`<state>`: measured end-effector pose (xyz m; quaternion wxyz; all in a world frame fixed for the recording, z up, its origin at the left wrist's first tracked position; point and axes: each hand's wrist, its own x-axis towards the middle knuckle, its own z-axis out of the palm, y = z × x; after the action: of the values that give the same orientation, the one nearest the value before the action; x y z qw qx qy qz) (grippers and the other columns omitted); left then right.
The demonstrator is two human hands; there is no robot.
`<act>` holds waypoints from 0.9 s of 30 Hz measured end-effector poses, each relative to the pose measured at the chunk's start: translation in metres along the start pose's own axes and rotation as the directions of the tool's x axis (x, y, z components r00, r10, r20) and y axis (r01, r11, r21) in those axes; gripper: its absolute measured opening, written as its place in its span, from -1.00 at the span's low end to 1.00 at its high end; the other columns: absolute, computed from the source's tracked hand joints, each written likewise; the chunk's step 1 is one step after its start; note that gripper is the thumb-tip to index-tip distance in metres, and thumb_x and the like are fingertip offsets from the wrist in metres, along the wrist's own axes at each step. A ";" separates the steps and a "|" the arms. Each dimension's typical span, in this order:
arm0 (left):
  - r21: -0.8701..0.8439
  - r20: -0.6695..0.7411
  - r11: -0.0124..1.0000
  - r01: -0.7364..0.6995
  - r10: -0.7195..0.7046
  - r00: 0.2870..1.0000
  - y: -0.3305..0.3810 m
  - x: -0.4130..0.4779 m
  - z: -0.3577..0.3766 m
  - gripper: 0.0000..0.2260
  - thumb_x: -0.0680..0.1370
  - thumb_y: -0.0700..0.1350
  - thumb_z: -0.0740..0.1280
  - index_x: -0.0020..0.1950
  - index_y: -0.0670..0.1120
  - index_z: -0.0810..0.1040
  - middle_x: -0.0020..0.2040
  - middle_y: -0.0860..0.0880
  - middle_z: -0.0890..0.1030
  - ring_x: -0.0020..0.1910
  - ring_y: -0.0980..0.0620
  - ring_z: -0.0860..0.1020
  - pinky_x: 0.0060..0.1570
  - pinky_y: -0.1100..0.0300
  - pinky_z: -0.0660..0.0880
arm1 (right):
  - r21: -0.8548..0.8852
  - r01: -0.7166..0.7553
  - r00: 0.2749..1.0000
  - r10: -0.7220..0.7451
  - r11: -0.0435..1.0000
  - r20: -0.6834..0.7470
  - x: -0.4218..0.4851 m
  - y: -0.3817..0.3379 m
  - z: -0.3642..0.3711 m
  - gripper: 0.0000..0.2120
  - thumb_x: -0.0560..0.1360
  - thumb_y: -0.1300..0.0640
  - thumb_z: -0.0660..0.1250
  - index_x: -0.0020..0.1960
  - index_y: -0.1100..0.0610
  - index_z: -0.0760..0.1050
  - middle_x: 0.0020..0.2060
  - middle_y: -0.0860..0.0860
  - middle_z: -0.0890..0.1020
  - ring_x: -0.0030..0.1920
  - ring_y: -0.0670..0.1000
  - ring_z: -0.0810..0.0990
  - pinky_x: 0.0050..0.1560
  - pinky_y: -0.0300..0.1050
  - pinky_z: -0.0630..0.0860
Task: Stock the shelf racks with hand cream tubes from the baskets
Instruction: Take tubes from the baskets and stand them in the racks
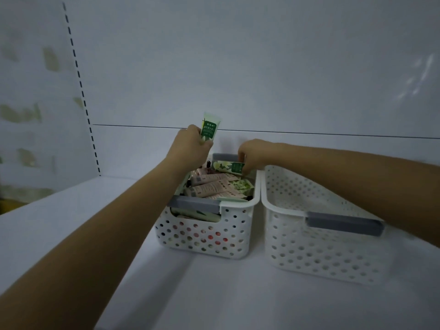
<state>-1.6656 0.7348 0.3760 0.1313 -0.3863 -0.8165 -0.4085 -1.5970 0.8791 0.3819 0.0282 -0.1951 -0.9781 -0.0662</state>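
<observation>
A white shelf (71, 234) carries everything, closed behind by a pale back panel (238, 67) with a slotted upright (81, 91) at its left edge. Two white perforated baskets with grey handles stand side by side on the shelf, nearly touching. The right basket (321, 253) sits under the right forearm. The left basket (235, 234) holds a pile of hand cream tubes (209, 186), pinkish and green, lying flat. The left hand (190, 146) hovers over the far left corner of that basket, its fingers curled tight around the lower end of a green tube (209, 126) that stands upright above the fist. The right hand (256, 153) is over the basket's far end, its fingers pinching one end of a second green tube (228, 166), held sideways just above the pile.
</observation>
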 end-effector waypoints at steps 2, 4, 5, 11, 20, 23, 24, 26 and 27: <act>-0.020 0.002 1.000 -0.007 0.007 1.000 0.001 -0.002 -0.001 -0.69 0.58 -0.11 0.23 0.27 -0.22 0.38 0.18 -0.16 0.52 -0.05 0.02 0.43 -0.13 0.19 0.34 | 0.065 -0.025 1.000 0.024 0.998 0.007 0.000 -0.001 0.000 -0.61 0.42 0.08 0.43 0.17 0.24 0.49 0.05 0.11 0.56 -0.07 0.02 0.47 -0.25 -0.22 0.39; -0.040 0.018 0.999 0.001 0.000 1.000 0.001 -0.003 -0.001 -0.68 0.57 -0.11 0.25 0.28 -0.21 0.36 0.19 -0.16 0.51 -0.04 0.02 0.43 -0.13 0.18 0.36 | 0.171 -0.018 1.000 0.020 0.985 -0.006 -0.002 -0.001 0.001 -0.72 0.41 0.12 0.44 0.05 0.17 0.47 -0.02 0.07 0.52 -0.11 0.00 0.46 -0.33 -0.27 0.35; -0.047 0.023 0.999 0.004 -0.003 1.000 0.001 -0.004 -0.001 -0.67 0.57 -0.11 0.25 0.29 -0.20 0.35 0.19 -0.16 0.51 -0.04 0.02 0.43 -0.13 0.17 0.37 | 0.240 -0.007 1.000 0.012 0.971 -0.018 -0.003 0.000 0.000 -0.76 0.41 0.14 0.44 0.01 0.15 0.45 -0.05 0.04 0.50 -0.17 -0.02 0.45 -0.37 -0.29 0.32; -0.085 0.022 0.996 -0.028 0.030 0.999 0.004 -0.005 -0.003 -0.68 0.58 -0.11 0.23 0.30 -0.18 0.34 0.11 -0.11 0.52 -0.08 0.01 0.45 -0.20 0.19 0.38 | 0.727 0.018 0.987 0.104 0.686 -0.122 -0.020 0.017 -0.030 -0.84 0.47 0.22 0.36 0.04 0.22 0.48 -0.16 0.04 0.56 -0.16 -0.04 0.53 -0.15 -0.23 0.49; -0.265 0.136 0.960 -0.093 0.133 0.982 0.074 0.000 -0.002 -0.71 0.58 -0.13 0.24 0.27 -0.19 0.32 -0.06 -0.07 0.48 -0.30 0.07 0.50 -0.49 0.35 0.50 | 0.977 0.088 0.927 0.343 0.195 -0.152 -0.089 0.097 -0.066 -0.94 0.52 0.28 0.27 -0.12 0.17 0.42 -0.20 0.09 0.57 -0.21 0.02 0.59 -0.17 -0.15 0.59; -0.281 0.163 0.946 -0.158 0.210 0.964 0.110 -0.004 0.016 -0.59 0.59 -0.13 0.23 0.41 -0.09 0.22 0.01 -0.07 0.48 -0.27 0.09 0.51 -0.45 0.31 0.50 | 0.979 0.097 0.902 0.400 0.178 -0.162 -0.117 0.132 -0.061 -0.80 0.53 0.26 0.28 0.13 0.14 0.39 -0.14 0.07 0.56 -0.23 -0.01 0.57 -0.30 -0.20 0.54; -0.292 0.173 0.938 -0.184 0.241 0.955 0.124 -0.006 0.024 -0.59 0.59 -0.13 0.22 0.42 -0.05 0.23 0.01 -0.07 0.49 -0.26 0.09 0.52 -0.40 0.29 0.50 | 0.977 0.096 0.897 0.409 0.188 -0.167 -0.127 0.145 -0.058 -0.75 0.53 0.25 0.27 0.19 0.12 0.37 -0.13 0.06 0.55 -0.25 -0.02 0.57 -0.34 -0.21 0.53; -0.335 0.189 0.918 -0.214 0.288 0.939 0.151 -0.011 0.043 -0.65 0.59 -0.15 0.20 0.38 -0.02 0.30 -0.03 -0.09 0.49 -0.25 0.08 0.50 -0.30 0.24 0.50 | 0.971 0.084 0.889 0.425 0.222 -0.174 -0.148 0.170 -0.054 -0.74 0.54 0.24 0.26 0.21 0.10 0.38 -0.14 0.05 0.56 -0.26 -0.03 0.56 -0.37 -0.24 0.52; -0.349 0.192 0.910 -0.222 0.302 0.934 0.166 -0.014 0.053 -0.68 0.59 -0.16 0.20 0.35 -0.03 0.35 -0.09 -0.07 0.48 -0.27 0.08 0.49 -0.28 0.24 0.49 | 0.968 0.077 0.883 0.435 0.241 -0.179 -0.160 0.183 -0.053 -0.74 0.54 0.24 0.26 0.21 0.09 0.39 -0.14 0.04 0.56 -0.27 -0.04 0.56 -0.38 -0.24 0.52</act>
<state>-1.5286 0.8295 0.4286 0.0201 -0.5561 -0.6890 -0.4644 -1.3778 0.9787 0.4430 0.3542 -0.2322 -0.7531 0.5034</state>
